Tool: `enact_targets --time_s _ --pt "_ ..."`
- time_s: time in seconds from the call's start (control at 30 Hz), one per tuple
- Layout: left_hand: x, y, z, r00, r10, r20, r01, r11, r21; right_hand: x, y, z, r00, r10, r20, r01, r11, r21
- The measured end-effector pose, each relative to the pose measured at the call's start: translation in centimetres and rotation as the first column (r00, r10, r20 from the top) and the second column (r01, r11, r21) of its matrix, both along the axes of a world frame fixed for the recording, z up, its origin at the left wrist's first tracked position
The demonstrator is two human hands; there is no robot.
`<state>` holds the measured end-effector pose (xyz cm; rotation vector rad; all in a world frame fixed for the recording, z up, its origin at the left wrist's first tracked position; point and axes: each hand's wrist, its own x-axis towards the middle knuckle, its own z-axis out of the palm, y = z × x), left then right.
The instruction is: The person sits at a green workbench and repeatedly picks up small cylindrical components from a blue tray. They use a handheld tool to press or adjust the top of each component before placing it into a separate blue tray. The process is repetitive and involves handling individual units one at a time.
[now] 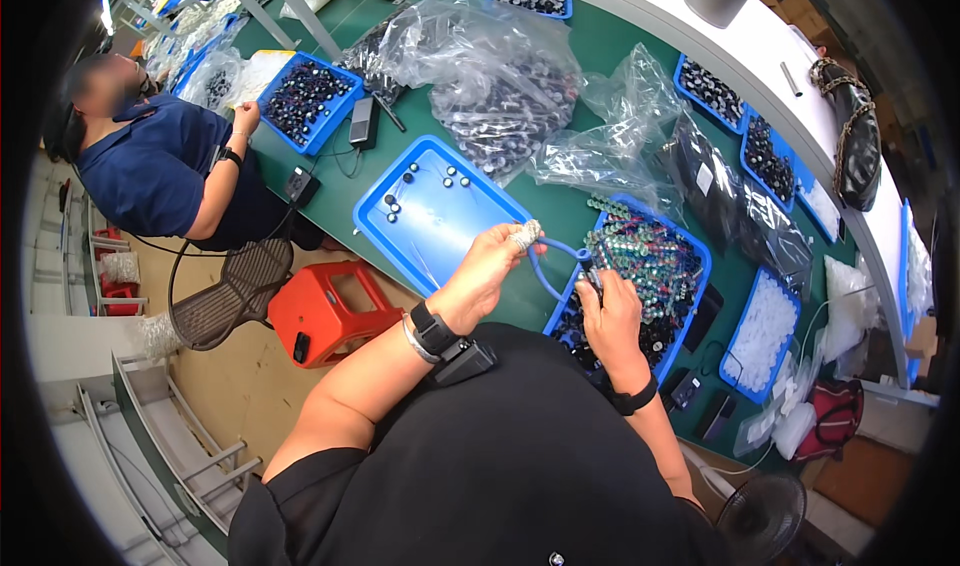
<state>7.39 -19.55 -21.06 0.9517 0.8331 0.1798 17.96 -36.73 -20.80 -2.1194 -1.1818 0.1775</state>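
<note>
My left hand (484,274) is closed, pinching one side of a blue cord loop (541,269); a whitish wrapping covers a fingertip. My right hand (612,324) grips a dark part at the loop's other end, where a round blue piece sticks up above the fingers. What exactly the dark part is, the fingers hide. Below and beside my right hand stands a blue tray (706,266) heaped with greenish, clear and dark beaded pieces. Left of the loop is a shallower blue tray (372,209) with a few dark, round-headed pieces on thin strands.
Clear plastic bags (500,76) of dark pieces lie at the back of the green table (425,116). A tray of white pieces (760,331) sits at right. To the left, a person (160,156) works by another filled tray (311,103). A red stool (330,311) stands beside the table.
</note>
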Motion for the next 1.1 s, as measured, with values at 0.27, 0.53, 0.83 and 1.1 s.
enact_targets --time_s 0.27,0.53,0.83,1.1 --pt "0.6 -1.6 -1.0 0.999 -0.048 0.012 0.048 0.998 0.048 -0.2 -0.3 0.4 0.992 -0.035 -0.124 0.056 0.984 0.169" --pt "1.1 -2.4 -1.2 0.991 -0.129 0.047 0.129 0.992 -0.006 0.1 0.1 -0.2 0.997 0.072 -0.014 -0.072 0.997 -0.012" --pt "-0.9 -0.6 -0.2 0.991 -0.096 0.093 0.104 0.991 -0.086 1.7 -3.1 -1.0 0.290 0.135 -0.947 0.108 0.979 0.172" --pt "-0.4 -2.4 1.0 0.968 -0.049 0.245 0.095 0.980 -0.175 1.0 -2.9 -0.7 0.386 0.173 -0.906 -0.035 0.984 0.173"
